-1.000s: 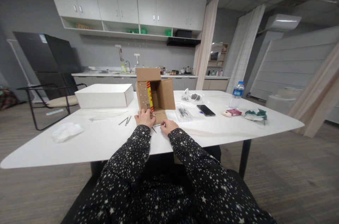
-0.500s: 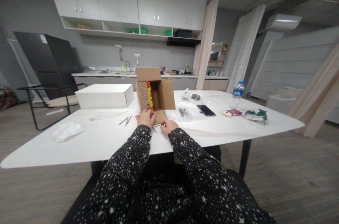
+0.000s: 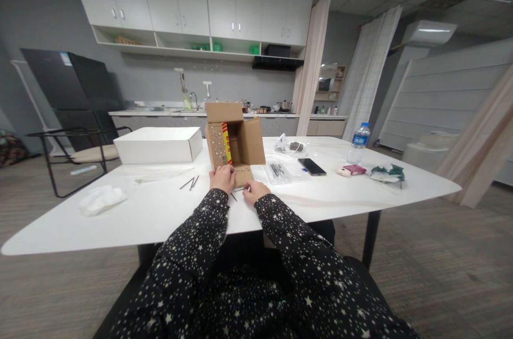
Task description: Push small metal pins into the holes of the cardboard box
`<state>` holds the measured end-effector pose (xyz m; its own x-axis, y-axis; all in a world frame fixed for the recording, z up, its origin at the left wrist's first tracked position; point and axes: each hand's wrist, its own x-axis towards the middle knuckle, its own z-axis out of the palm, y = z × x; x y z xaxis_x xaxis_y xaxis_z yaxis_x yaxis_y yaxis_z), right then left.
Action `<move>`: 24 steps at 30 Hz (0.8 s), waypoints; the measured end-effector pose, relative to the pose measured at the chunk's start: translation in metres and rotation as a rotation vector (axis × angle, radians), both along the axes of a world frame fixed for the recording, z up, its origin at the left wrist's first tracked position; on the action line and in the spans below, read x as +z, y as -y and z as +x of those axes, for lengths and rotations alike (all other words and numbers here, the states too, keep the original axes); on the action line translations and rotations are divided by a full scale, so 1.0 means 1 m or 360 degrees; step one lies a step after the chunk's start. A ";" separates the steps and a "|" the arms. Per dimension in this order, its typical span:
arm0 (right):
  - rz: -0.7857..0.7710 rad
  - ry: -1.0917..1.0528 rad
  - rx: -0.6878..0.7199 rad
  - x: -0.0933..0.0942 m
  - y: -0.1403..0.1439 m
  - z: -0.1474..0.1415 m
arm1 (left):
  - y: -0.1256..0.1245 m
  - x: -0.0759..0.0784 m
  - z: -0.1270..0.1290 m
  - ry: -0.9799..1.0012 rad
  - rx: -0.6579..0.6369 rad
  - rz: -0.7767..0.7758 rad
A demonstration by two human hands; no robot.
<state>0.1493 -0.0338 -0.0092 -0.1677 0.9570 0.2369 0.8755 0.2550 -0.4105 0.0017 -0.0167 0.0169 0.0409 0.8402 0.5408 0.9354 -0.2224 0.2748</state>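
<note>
An open cardboard box (image 3: 236, 152) with a red-and-yellow strip stands before me, its flaps spread. Small pale dots stud its left side and the near flap (image 3: 243, 177). My left hand (image 3: 223, 178) is closed at the box's lower left edge, fingers curled against the cardboard. To the right, just in front of the near flap, my right hand (image 3: 255, 192) pinches the end of a thin silvery piece, mostly hidden by the fingers. A dark thin rod (image 3: 234, 197) lies on the table between both hands. Several similar metal rods (image 3: 193, 183) lie left of my left hand.
On the white table (image 3: 160, 221) are a white box (image 3: 158, 145), crumpled white material (image 3: 102, 200), a clear plastic bag with small parts (image 3: 280, 172), a phone (image 3: 311, 167), a water bottle (image 3: 358, 144), a small pink pack (image 3: 354, 169) and a green crumpled item (image 3: 388, 174).
My left hand has shifted slightly right along the box's lower edge. My right hand has hardly moved, and the box stays where it was.
</note>
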 end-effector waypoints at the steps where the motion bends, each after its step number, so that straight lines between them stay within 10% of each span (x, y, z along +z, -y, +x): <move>1: -0.0003 -0.0001 0.0000 0.000 0.000 0.000 | 0.000 0.000 0.000 0.0020 -0.0011 0.0021; 13: -0.0046 0.0035 -0.0017 0.006 0.003 -0.001 | -0.016 -0.011 0.000 0.0365 -0.0403 0.0289; 24: -0.0043 0.0032 -0.0028 0.005 0.003 -0.002 | -0.020 -0.016 0.001 0.0415 -0.0346 0.0232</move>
<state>0.1476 -0.0366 -0.0038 -0.1552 0.9658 0.2077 0.8878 0.2286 -0.3995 0.0031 0.0037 0.0012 0.0549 0.7403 0.6700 0.7647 -0.4627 0.4485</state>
